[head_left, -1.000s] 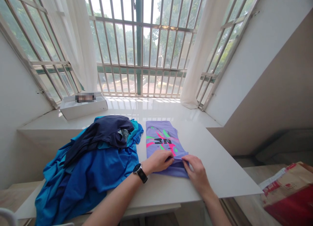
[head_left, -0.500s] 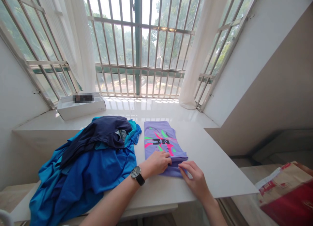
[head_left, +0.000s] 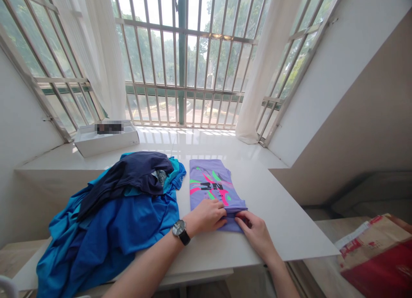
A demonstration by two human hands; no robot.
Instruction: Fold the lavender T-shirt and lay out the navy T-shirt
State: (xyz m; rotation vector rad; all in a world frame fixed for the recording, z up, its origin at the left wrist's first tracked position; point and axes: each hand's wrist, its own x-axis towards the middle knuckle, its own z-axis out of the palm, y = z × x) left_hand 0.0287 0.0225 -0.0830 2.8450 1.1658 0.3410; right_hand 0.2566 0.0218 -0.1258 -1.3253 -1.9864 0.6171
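a heap of blue clothes (head_left: 135,225) sprawls over the desk (head_left: 289,225), with a dark navy garment (head_left: 135,173) thrown across its top and some of the blue cloth hanging past the near edge. just to the right of the heap, with a narrow strip of bare desk between them, lies a purple shirt (head_left: 206,171), flat and folded, its pink, green and black print facing up. a fold runs across the end nearer the person.

the left hand (head_left: 207,215), the one closer to the heap, rests on that fold with its fingers curled in and narrow; whether it pinches the cloth i cannot tell, as the fingertips are partly hidden. a black-strapped watch (head_left: 180,230) sits on this wrist, to the right of the heap's near part. farther right from the heap, the right hand (head_left: 255,232) has its thumb and forefinger drawn close together, holding the fold at the shirt's right edge.

beyond the heap, a white box (head_left: 109,143) stands on the sill (head_left: 183,143), its contents blurred out. barred windows (head_left: 161,57) rise behind it. well to the right of the heap is a red and brown paper bag (head_left: 378,255).
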